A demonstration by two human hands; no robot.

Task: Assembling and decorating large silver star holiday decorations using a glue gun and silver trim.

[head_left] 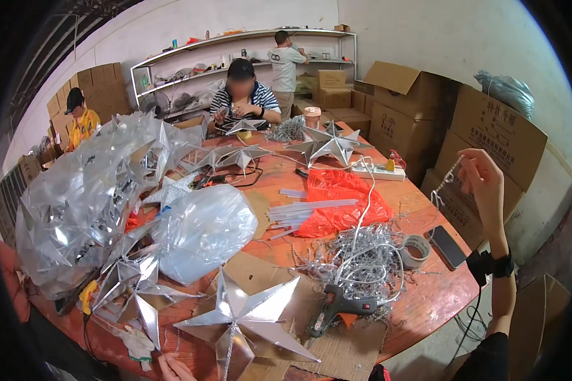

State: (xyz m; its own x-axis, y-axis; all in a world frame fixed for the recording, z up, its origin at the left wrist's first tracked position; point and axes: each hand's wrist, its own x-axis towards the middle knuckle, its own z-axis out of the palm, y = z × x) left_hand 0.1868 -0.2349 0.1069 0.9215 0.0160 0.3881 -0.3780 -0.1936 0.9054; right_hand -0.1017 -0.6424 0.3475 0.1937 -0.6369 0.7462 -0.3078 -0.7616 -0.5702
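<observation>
My right hand is raised at the right, well off the table, its fingers pinched on a thin silver tinsel strand that dangles below them. At the lower edge, only the fingers of my left hand show. They are drawn together beside a large silver star; whatever they hold is hidden. The star lies on cardboard in front of me, with glittery trim along its ridges. A black glue gun rests just right of the star. Behind it spreads a tangled heap of silver tinsel.
Tape and a phone lie near the table's right edge. Glue sticks poke from a red bag. Plastic-wrapped stars fill the left. A co-worker sits opposite; cartons line the right wall.
</observation>
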